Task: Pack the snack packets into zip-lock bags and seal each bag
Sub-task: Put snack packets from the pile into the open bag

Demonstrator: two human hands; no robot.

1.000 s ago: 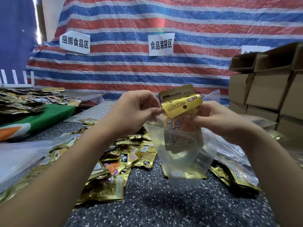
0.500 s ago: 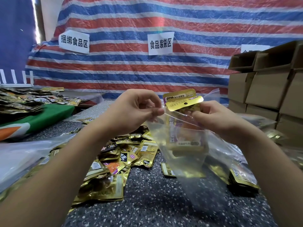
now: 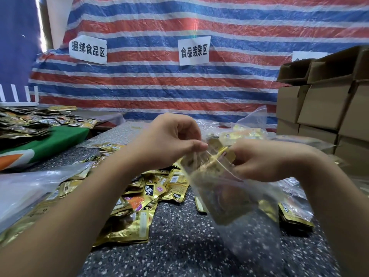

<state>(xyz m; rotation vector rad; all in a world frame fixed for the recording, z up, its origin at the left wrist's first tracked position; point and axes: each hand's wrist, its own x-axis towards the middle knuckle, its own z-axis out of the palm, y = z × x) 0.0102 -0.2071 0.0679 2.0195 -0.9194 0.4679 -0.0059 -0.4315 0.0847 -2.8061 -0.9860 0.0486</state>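
Both hands were raised above the speckled dark table (image 3: 179,246), holding a clear zip-lock bag (image 3: 225,196) between them. The left hand (image 3: 169,140) pinched the bag's top edge at its left corner with thumb and curled fingers; the right hand (image 3: 263,158) gripped the mouth on the other side, fingers curled round the plastic. Gold snack packets (image 3: 217,156) sat inside the bag, their tops at the zip line, blurred so their print could not be read. The bag hung tilted, its lower end toward the right. Under the left forearm lay a loose heap of gold packets (image 3: 139,206) with black, orange and purple labels, too small to read. On the striped tarpaulin (image 3: 239,27) behind hung white paper signs: one sign (image 3: 87,49) read 捆绑食品区, another sign (image 3: 194,50) read 食品装袋区. Brown cardboard boxes (image 3: 327,100) were stacked at the right.
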